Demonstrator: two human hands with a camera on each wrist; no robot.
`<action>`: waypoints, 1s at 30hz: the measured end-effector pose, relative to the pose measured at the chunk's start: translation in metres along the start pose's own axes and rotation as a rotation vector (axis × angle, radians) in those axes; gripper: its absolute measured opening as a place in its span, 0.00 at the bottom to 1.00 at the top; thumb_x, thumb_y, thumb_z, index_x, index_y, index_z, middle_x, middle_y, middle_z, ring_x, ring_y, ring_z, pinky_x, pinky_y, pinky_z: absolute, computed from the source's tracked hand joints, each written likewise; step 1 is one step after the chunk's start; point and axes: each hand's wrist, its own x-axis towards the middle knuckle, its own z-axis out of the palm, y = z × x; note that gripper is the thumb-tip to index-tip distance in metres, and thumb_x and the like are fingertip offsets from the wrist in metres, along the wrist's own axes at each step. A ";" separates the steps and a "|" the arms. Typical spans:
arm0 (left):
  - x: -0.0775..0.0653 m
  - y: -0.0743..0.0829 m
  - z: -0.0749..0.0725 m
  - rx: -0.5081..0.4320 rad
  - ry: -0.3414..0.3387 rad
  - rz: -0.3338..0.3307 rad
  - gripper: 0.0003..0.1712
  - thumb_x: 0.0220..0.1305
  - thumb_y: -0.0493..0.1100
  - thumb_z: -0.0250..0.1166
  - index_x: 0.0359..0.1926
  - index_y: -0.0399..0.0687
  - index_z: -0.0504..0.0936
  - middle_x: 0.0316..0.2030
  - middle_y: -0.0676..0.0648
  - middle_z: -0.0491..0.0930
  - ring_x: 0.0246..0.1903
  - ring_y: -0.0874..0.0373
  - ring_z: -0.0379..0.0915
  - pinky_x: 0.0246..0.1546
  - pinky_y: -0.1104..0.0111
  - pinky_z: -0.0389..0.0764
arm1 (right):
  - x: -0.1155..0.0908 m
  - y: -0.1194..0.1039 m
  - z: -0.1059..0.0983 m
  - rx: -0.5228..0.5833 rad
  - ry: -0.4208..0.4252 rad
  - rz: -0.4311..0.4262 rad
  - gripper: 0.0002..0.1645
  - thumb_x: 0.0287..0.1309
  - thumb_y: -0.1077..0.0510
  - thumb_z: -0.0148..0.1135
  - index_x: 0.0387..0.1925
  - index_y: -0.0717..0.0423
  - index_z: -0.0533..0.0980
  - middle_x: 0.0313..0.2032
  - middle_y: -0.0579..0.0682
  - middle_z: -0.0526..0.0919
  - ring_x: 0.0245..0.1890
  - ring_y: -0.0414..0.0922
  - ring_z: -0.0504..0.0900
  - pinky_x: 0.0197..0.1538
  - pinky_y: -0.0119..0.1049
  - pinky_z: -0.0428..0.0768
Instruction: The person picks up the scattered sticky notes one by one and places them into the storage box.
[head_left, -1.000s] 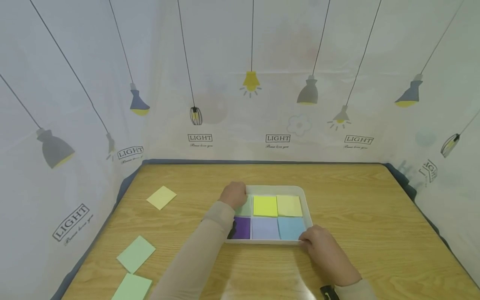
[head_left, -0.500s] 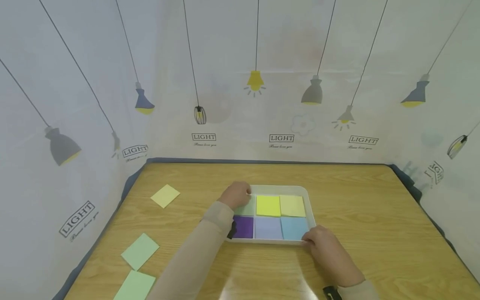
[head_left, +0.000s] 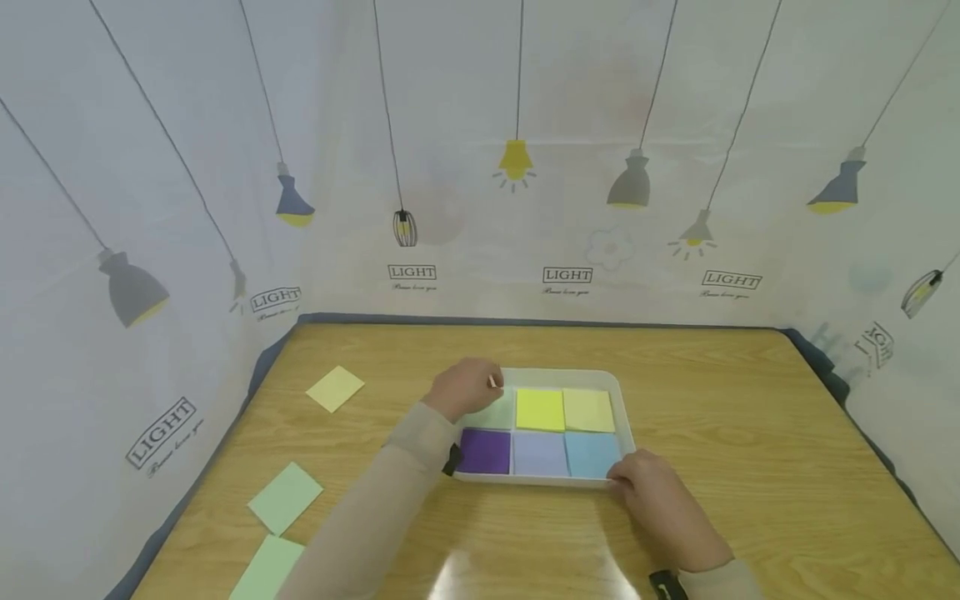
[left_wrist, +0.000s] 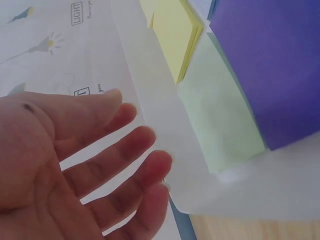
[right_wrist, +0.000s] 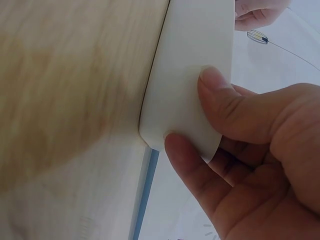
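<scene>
A white tray point(head_left: 525, 481) sits mid-table, holding two rows of square sticky-note pads: pale green point(head_left: 497, 412), bright yellow point(head_left: 540, 409) and pale yellow point(head_left: 588, 411) behind, purple point(head_left: 484, 451), lavender point(head_left: 540, 454) and light blue point(head_left: 592, 454) in front. My left hand point(head_left: 461, 389) is over the tray's back left corner. In the left wrist view its fingers point(left_wrist: 150, 167) are loosely bent beside the tray wall, with nothing in them. My right hand point(head_left: 660, 500) pinches the front right corner; the right wrist view has thumb and fingers on the tray's outer wall point(right_wrist: 192, 45).
On the left of the wooden table point(head_left: 750, 417) lie a loose pale yellow note point(head_left: 335, 389) and two pale green ones, one farther back point(head_left: 285, 498) and one near the front point(head_left: 266, 568). A white lamp-print cloth point(head_left: 480, 317) walls the back and sides.
My left hand has loosened at the tray's back left corner and drawn slightly left, baring more of the purple pad. The right hand keeps its hold. The whole head view has shifted slightly.
</scene>
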 end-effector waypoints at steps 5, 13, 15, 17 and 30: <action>-0.005 -0.007 -0.004 -0.008 -0.021 0.008 0.11 0.69 0.46 0.65 0.49 0.53 0.88 0.49 0.51 0.86 0.45 0.56 0.81 0.44 0.61 0.82 | 0.000 0.001 0.000 0.003 -0.001 -0.003 0.04 0.58 0.64 0.69 0.29 0.53 0.86 0.32 0.46 0.86 0.38 0.43 0.82 0.45 0.44 0.84; -0.022 -0.011 -0.009 0.013 -0.065 0.011 0.12 0.72 0.49 0.63 0.52 0.56 0.86 0.47 0.52 0.85 0.42 0.58 0.80 0.43 0.62 0.81 | 0.001 0.001 0.000 -0.002 0.009 -0.009 0.03 0.56 0.63 0.70 0.28 0.55 0.86 0.31 0.47 0.86 0.37 0.44 0.82 0.44 0.45 0.83; -0.026 -0.011 -0.010 0.015 -0.070 0.014 0.13 0.72 0.50 0.62 0.52 0.56 0.85 0.47 0.52 0.85 0.43 0.58 0.80 0.43 0.62 0.81 | 0.001 0.001 0.001 0.000 0.011 -0.009 0.03 0.56 0.64 0.70 0.28 0.55 0.86 0.31 0.47 0.86 0.37 0.44 0.82 0.44 0.45 0.84; -0.029 -0.012 -0.010 0.014 -0.064 0.015 0.13 0.72 0.50 0.63 0.53 0.55 0.85 0.47 0.51 0.85 0.43 0.58 0.80 0.43 0.61 0.81 | 0.001 0.002 0.001 0.001 0.015 -0.013 0.03 0.55 0.64 0.70 0.27 0.55 0.86 0.31 0.47 0.86 0.37 0.44 0.82 0.44 0.45 0.84; -0.062 -0.036 -0.014 0.006 0.087 -0.043 0.12 0.70 0.50 0.64 0.51 0.55 0.86 0.44 0.51 0.86 0.40 0.57 0.80 0.34 0.62 0.79 | 0.001 0.004 0.003 0.005 0.029 -0.023 0.06 0.54 0.66 0.70 0.26 0.53 0.86 0.30 0.47 0.86 0.37 0.44 0.82 0.44 0.45 0.83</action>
